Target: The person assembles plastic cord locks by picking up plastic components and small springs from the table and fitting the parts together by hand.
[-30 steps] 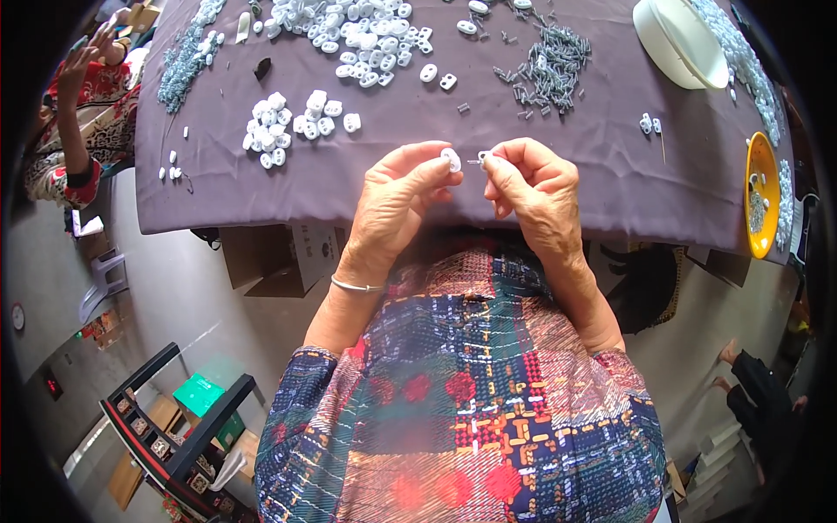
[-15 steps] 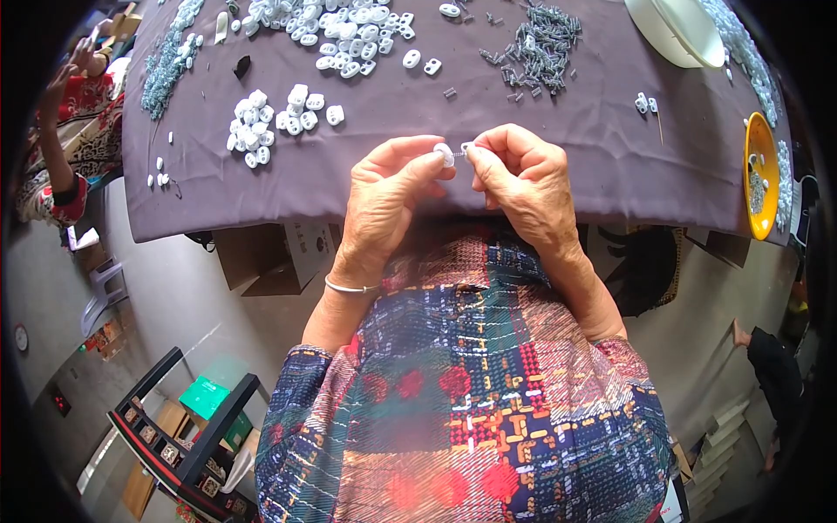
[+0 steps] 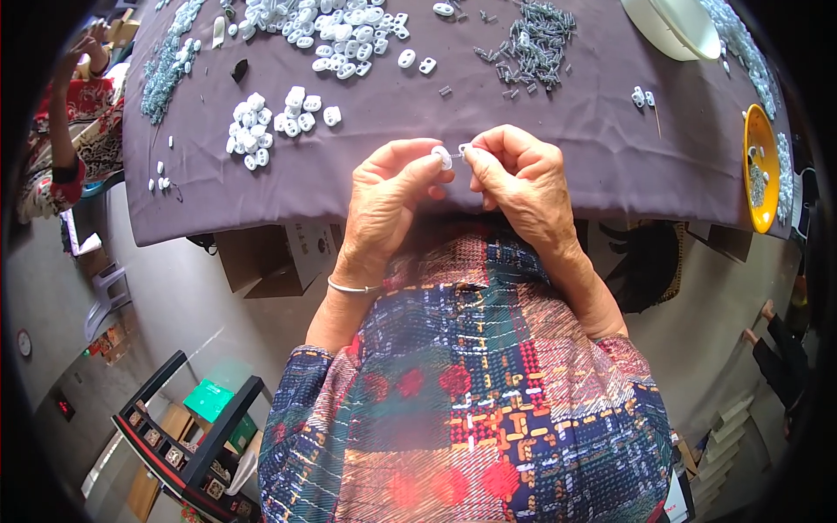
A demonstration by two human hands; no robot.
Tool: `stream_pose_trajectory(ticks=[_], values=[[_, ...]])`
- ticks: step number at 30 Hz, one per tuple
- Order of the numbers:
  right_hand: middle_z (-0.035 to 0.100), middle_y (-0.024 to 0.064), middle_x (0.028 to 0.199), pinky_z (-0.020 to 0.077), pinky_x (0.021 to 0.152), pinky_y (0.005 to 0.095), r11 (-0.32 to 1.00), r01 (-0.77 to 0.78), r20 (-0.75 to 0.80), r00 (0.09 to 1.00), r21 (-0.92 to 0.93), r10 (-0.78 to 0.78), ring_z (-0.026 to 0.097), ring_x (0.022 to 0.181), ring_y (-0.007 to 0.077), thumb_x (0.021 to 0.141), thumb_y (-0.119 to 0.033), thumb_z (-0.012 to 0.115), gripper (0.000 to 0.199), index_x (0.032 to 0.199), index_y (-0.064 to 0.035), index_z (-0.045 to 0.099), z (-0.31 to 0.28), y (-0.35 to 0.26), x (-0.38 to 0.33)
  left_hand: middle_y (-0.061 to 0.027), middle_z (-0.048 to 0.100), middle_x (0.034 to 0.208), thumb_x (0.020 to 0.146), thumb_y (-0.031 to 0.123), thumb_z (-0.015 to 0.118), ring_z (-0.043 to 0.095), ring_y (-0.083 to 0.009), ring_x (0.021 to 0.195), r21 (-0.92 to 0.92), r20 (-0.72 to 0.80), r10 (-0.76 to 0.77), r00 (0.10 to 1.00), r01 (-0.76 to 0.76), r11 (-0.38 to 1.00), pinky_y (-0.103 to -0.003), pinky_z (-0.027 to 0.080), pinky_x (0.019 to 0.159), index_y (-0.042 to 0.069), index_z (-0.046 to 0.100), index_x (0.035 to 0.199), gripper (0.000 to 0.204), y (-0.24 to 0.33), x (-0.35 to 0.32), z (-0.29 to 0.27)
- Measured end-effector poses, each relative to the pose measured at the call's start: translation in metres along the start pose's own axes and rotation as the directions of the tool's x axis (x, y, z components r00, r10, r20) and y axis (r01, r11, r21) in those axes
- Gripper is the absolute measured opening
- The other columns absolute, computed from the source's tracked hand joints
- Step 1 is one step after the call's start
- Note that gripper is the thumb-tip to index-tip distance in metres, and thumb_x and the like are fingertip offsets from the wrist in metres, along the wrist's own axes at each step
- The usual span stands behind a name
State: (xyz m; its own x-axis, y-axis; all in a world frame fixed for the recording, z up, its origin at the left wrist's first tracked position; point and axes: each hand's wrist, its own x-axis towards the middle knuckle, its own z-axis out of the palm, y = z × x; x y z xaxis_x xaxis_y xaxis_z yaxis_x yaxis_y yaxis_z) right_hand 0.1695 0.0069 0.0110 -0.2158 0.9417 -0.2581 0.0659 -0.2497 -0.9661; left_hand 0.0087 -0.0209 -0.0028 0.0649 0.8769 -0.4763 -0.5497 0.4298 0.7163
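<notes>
Left of the fingers, a small heap of white plastic pieces point(image 3: 261, 129) lies on the purple-covered counter point(image 3: 366, 187). The left hand point(image 3: 388, 196) has its fingers clamped on a small white plastic piece point(image 3: 443, 158), held just above the counter's near edge. Touching it from the right, the right hand point(image 3: 519, 179) pinches a thin metal pin point(image 3: 463, 149) between closed fingers. Beyond the fingers lies a pile of grey metal pins point(image 3: 534, 39); far right, a yellow bowl point(image 3: 757, 144).

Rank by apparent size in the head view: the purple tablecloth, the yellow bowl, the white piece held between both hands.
1. Purple tablecloth, by far the largest.
2. Yellow bowl, though it sits at the warped rim.
3. White piece, pinched between left hand and right hand.
</notes>
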Motion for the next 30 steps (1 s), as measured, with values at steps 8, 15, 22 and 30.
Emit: stream_pose_trajectory(ticks=[8, 15, 22, 30], values=[[0.057, -0.0006, 0.063, 0.0386, 0.044, 0.0163, 1.0, -0.005, 0.013, 1.0, -0.021, 0.005, 0.048, 0.051, 0.002, 0.085, -0.011, 0.06, 0.01, 0.085, -0.0007, 0.06, 0.0002, -0.0007, 0.0004, -0.0082, 0.065, 0.087, 0.079, 0.006, 0.066, 0.062, -0.0166, 0.077, 0.084, -0.013, 0.047, 0.999, -0.045, 0.995, -0.026, 0.048, 0.066, -0.001, 0.061, 0.097, 0.02, -0.0022, -0.0003, 0.0027], [0.056, -0.0011, 0.061, 0.0374, 0.043, 0.0162, 0.999, -0.042, 0.025, 0.999, -0.013, 0.042, 0.047, 0.049, 0.0021, 0.085, -0.011, 0.061, 0.01, 0.084, -0.0012, 0.06, -0.0013, -0.0027, -0.0005, -0.0088, 0.065, 0.087, 0.079, 0.006, 0.066, 0.062, -0.0165, 0.076, 0.053, 0.001, 0.042, 0.999, -0.042, 0.998, -0.026, 0.048, 0.066, -0.001, 0.062, 0.097, 0.02, -0.0035, 0.001, -0.0002], [0.056, -0.0013, 0.061, 0.0359, 0.042, 0.0164, 0.997, -0.018, 0.039, 0.999, -0.081, 0.021, 0.047, 0.05, 0.002, 0.085, -0.011, 0.061, 0.01, 0.083, -0.0015, 0.06, -0.0023, -0.0018, -0.0008, -0.0108, 0.065, 0.085, 0.08, 0.0, 0.062, 0.064, -0.0176, 0.074, 0.071, 0.008, 0.048, 0.999, -0.048, 0.996, -0.024, 0.052, 0.062, -0.002, 0.061, 0.097, 0.017, -0.0041, -0.0005, -0.0026], [0.063, 0.0055, 0.068, 0.0455, 0.057, 0.024, 0.993, -0.004, 0.049, 0.999, -0.114, 0.009, 0.054, 0.064, 0.006, 0.08, -0.011, 0.061, 0.014, 0.079, 0.0027, 0.062, -0.0023, -0.0026, -0.0008, -0.0104, 0.065, 0.084, 0.08, 0.001, 0.062, 0.063, -0.0161, 0.073, 0.133, 0.016, 0.06, 0.998, -0.062, 0.989, -0.024, 0.051, 0.063, -0.002, 0.061, 0.095, 0.015, -0.0042, -0.0012, 0.0]])
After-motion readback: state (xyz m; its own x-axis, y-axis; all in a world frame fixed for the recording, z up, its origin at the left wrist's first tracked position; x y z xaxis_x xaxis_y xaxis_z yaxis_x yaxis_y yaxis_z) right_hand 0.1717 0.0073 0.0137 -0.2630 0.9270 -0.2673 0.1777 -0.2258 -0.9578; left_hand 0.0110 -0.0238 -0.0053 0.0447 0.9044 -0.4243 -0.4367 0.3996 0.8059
